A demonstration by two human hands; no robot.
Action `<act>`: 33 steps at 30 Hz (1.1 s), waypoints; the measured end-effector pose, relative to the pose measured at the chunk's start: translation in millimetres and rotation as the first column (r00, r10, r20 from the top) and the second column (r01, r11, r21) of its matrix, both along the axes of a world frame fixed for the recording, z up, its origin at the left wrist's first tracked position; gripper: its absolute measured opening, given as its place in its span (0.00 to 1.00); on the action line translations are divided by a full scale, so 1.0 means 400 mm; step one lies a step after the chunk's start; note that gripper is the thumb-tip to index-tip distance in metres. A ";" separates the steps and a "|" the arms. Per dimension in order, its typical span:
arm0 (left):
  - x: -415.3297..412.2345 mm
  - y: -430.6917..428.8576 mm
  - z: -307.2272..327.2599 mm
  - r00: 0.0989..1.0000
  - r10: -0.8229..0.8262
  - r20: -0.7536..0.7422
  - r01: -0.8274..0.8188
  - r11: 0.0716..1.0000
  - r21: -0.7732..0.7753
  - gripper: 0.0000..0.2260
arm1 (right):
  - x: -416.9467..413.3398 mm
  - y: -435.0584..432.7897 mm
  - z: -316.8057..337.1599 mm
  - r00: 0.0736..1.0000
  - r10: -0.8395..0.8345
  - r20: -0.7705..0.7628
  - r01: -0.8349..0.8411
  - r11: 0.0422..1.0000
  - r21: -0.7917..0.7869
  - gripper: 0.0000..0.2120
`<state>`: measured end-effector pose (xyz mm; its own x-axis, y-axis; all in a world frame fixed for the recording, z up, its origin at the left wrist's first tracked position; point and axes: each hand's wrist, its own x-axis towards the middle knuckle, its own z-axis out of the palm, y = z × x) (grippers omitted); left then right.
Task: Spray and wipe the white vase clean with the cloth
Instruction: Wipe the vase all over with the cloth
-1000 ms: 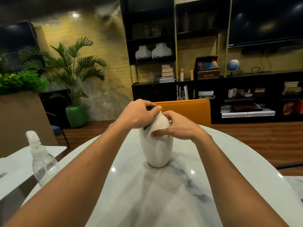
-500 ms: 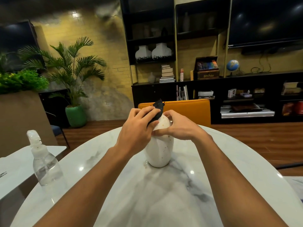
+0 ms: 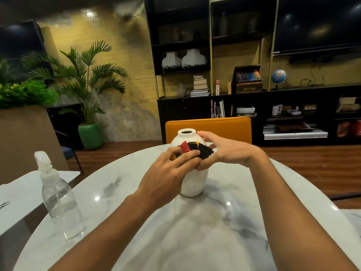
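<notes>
Fingers [image 3: 188,154] of left hand [image 3: 166,177] pinch black-red-yellow cloth [image 3: 196,148] against upright speckled white ceramic vase [image 3: 193,183], right hand [image 3: 231,151] gripping it; clear plastic spray bottle [image 3: 58,194] holds clear liquid.

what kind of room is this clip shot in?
Probably a lounge or meeting room, in an office or a home; I cannot tell which. A round marble table stands before black shelving that holds books and a globe. A large wall screen hangs above.
</notes>
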<state>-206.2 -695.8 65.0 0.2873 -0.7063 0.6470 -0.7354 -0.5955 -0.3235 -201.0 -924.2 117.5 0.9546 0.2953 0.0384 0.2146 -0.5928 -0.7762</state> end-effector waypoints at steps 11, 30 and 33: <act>-0.071 0.036 -0.122 0.942 -0.087 -0.323 -0.013 0.956 -0.293 0.13 | 0.034 0.032 0.005 0.882 -0.274 0.384 0.233 0.961 0.149 0.19; -0.106 0.087 -0.046 0.526 -0.522 -0.672 -0.569 0.371 -0.734 0.13 | 0.047 0.090 -0.011 0.777 -0.347 0.526 0.345 0.933 0.105 0.06; -0.107 0.086 -0.049 0.470 -0.523 -0.711 -0.607 0.394 -0.691 0.22 | 0.049 0.106 -0.011 0.730 -0.391 0.560 0.415 0.905 0.092 0.08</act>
